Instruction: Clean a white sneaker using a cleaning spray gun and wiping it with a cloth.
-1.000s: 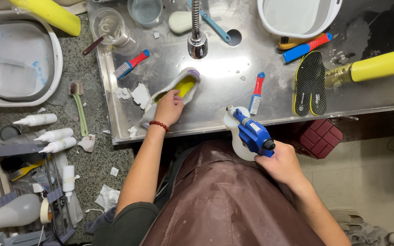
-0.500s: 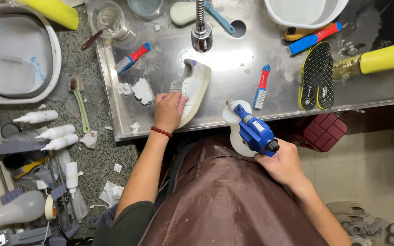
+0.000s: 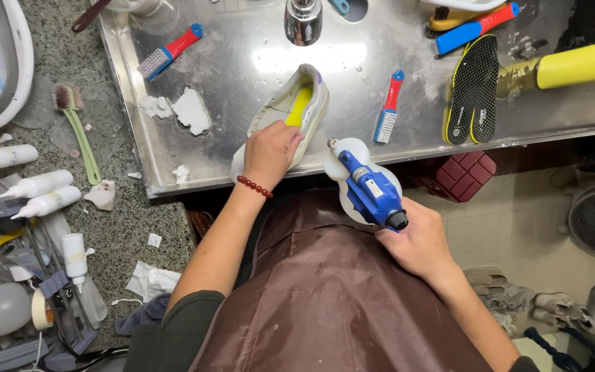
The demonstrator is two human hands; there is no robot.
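Holding the white shoe (image 3: 289, 114) tight with your left hand (image 3: 270, 153) near the sink's front edge, keep it tipped. Your right hand (image 3: 414, 241) grips the blue spray tool (image 3: 370, 189); aim inside.

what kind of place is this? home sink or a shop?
Probably a shoe-cleaning workshop. The left hand holds a white sneaker with a yellow lining in a wet steel sink; red-and-blue scrub brushes, a removed black insole and white squeeze bottles lie around.
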